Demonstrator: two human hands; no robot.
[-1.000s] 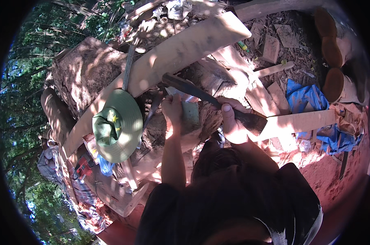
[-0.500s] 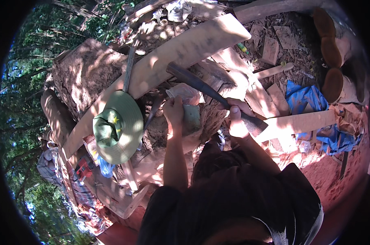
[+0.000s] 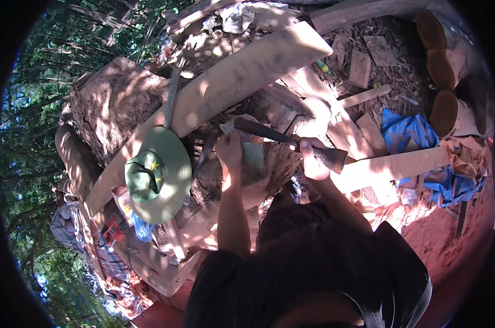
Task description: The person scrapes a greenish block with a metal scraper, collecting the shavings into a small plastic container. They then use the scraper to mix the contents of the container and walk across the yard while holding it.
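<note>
Head view: flared-blade tool (image 3: 266,132) lies between the hands; right hand (image 3: 314,159) grips it near the blade. Narrow end now lower, beside left hand (image 3: 229,148), apparently pinching pale plastic (image 3: 227,127); tool thus meets plastic closely.

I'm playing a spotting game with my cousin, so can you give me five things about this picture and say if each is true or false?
1. The right hand holds a dark flared tool. True.
2. A yellow star is on the brimmed hat. True.
3. That hat is red. False: it is green.
4. The left hand is close to a greenish block. True.
5. The crumpled blue sheet lies left of the hat. False: the sheet lies right of it.
</note>
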